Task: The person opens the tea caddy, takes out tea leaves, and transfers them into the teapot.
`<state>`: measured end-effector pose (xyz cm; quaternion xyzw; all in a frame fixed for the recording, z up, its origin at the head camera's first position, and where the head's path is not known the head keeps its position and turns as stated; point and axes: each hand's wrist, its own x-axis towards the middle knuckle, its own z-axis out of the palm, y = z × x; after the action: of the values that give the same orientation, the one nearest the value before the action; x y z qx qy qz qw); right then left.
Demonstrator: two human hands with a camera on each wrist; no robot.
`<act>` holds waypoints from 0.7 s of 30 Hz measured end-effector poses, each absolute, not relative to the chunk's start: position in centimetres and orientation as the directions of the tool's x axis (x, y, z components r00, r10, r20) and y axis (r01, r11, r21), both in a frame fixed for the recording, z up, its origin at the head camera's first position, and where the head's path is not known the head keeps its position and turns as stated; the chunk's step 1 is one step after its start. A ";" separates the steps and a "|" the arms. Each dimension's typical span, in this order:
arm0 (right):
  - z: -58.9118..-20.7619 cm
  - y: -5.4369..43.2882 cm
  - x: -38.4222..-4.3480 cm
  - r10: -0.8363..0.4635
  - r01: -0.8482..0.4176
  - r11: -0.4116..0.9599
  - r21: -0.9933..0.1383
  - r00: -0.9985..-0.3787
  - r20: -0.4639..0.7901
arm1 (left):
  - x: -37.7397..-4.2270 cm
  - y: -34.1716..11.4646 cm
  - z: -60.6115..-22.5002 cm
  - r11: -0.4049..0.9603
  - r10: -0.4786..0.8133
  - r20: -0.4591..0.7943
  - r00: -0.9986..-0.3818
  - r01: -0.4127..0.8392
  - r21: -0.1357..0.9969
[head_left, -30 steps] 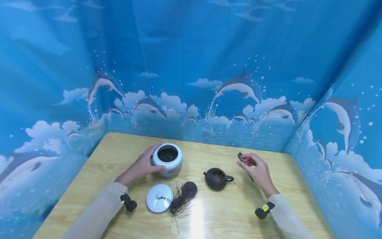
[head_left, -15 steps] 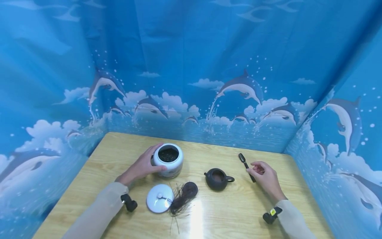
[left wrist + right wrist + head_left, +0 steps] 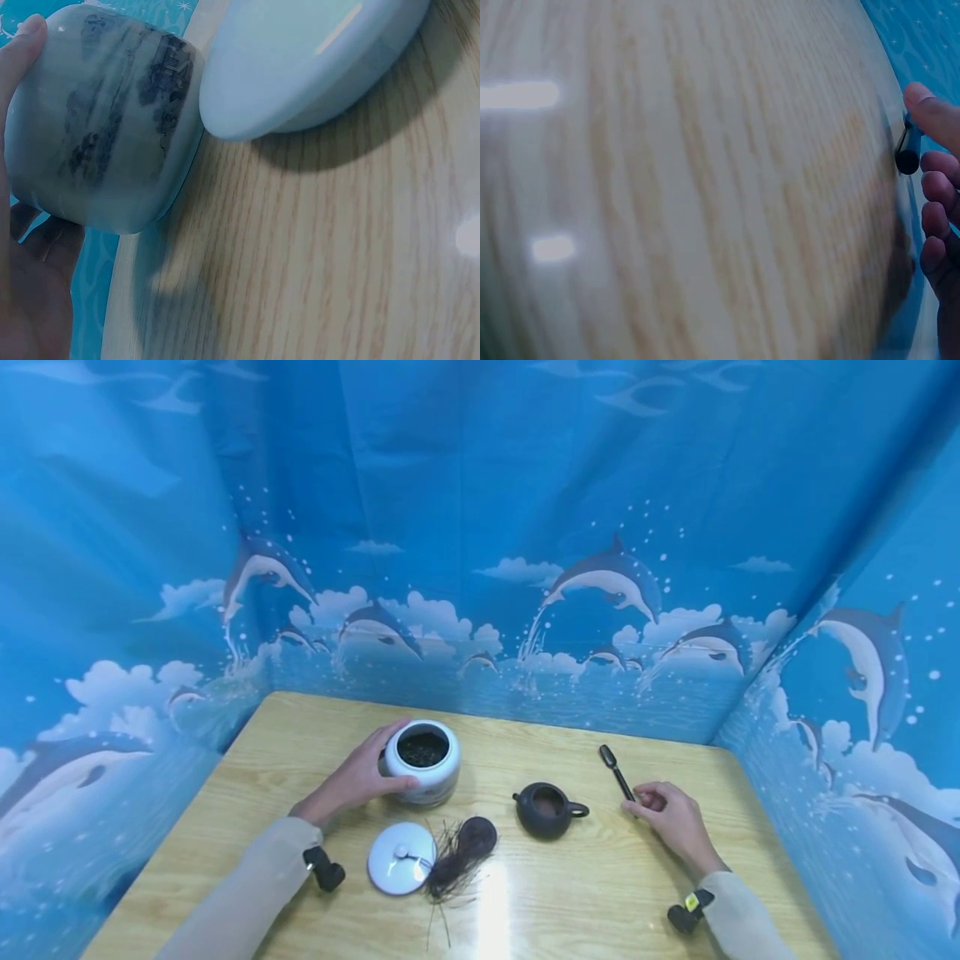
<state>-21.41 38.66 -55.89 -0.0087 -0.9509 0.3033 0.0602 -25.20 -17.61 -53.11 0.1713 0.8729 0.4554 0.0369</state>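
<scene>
A white jar (image 3: 423, 785) with a dark painted pattern stands at the left of the table, dark loose tea leaves (image 3: 422, 748) inside it. My left hand (image 3: 363, 772) grips its side, thumb at the front just under the rim. In the left wrist view, the jar (image 3: 105, 120) shows beside the white lid (image 3: 307, 60). At the right, a black spoon (image 3: 609, 757) lies with its bowl toward the back. My right hand (image 3: 671, 818) pinches the handle's near end between thumb and fingers. In the right wrist view, the handle end (image 3: 907, 161) shows between thumb and index finger.
A small dark teapot (image 3: 545, 810) stands between the hands, its handle toward the right. In front of the jar lies the lid (image 3: 390, 868), with a dark round-headed brush-like thing (image 3: 457, 856) of loose fibres overlapping it. A blue dolphin-print curtain (image 3: 480, 527) surrounds the wooden table (image 3: 570, 902).
My right hand has slid from near the spoon's bowl down to the handle's near end, toward me and rightward. The spoon stays in place. My left hand keeps holding the jar.
</scene>
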 end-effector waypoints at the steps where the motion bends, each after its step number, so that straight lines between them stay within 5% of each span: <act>1: -55.9 38.6 -21.4 0.051 -0.017 0.816 -0.578 -0.994 0.101 | -25.2 -17.6 -53.1 0.525 0.333 0.092 -0.939 0.265 0.808; 21: -55.8 38.7 -21.7 0.020 -0.045 0.833 -0.551 -0.994 0.112 | -25.3 -17.7 -53.3 0.504 0.343 0.105 -0.933 0.277 0.818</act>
<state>-21.69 38.69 -55.84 0.0064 -0.9557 0.2887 0.0565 -25.31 -17.73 -53.27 0.1791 0.8663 0.4649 0.0355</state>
